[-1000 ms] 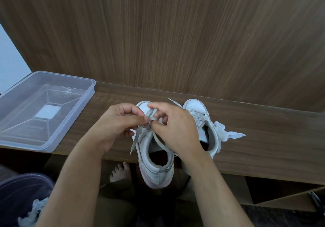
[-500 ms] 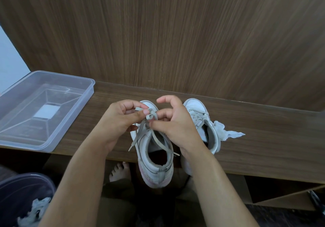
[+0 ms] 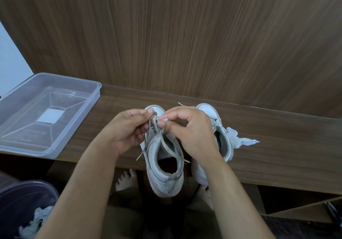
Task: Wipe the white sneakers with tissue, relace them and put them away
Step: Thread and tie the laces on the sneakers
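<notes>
Left hand [image 3: 127,129] and right hand [image 3: 190,133] each pinch the lace [image 3: 162,140] over the left sneaker [image 3: 162,166], which overhangs the table [image 3: 277,146] edge. Risk: a hard pull may slip the lace or tip this sneaker off. Second sneaker [image 3: 220,127] sits just beside; crumpled tissue [image 3: 238,138] and clear box [image 3: 48,112] lie clear of the work.

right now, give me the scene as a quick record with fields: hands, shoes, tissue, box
left hand: pinches the lace over the left sneaker
right hand: pinches the same lace near the knot
right sneaker: beside it, partly hidden by the right hand
tissue: crumpled on the shelf, touching the right sneaker
clear box: open, at the shelf's left end
bin: lower left, holds used tissue
</notes>
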The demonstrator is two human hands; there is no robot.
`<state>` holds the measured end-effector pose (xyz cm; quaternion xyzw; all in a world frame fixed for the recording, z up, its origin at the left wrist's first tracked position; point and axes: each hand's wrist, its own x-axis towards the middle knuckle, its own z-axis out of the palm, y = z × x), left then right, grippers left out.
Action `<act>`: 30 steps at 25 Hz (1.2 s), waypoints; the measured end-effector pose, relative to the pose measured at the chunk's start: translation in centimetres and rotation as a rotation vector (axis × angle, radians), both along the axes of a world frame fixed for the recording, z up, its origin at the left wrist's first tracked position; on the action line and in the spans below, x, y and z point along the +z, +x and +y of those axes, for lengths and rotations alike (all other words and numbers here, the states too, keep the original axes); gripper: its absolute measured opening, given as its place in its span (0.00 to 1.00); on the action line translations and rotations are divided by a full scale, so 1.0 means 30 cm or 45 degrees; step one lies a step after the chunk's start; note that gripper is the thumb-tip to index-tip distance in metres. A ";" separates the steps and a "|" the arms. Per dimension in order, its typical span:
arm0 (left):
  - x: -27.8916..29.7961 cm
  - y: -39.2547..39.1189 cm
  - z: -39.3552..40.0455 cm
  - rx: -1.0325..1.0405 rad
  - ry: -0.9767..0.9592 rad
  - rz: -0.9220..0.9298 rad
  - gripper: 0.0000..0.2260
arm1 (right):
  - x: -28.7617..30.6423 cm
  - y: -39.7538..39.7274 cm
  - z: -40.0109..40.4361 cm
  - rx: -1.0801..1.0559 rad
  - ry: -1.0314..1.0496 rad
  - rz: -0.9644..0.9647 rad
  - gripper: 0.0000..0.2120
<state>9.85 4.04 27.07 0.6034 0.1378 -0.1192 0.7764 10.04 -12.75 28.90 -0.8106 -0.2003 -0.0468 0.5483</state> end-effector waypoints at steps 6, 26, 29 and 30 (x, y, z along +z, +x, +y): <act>-0.076 0.031 0.010 0.281 0.220 0.074 0.07 | 0.035 -0.025 -0.100 0.292 -0.248 0.162 0.07; 0.034 -0.055 0.015 -0.147 0.889 -0.436 0.19 | 0.058 -0.056 -0.079 -0.107 -0.815 0.073 0.12; 0.042 -0.070 0.003 -0.332 1.169 -0.414 0.19 | 0.051 -0.060 -0.051 -0.088 -0.943 0.103 0.12; 0.044 -0.071 0.004 -0.304 1.147 -0.405 0.16 | 0.051 -0.059 -0.048 -0.085 -0.972 0.104 0.12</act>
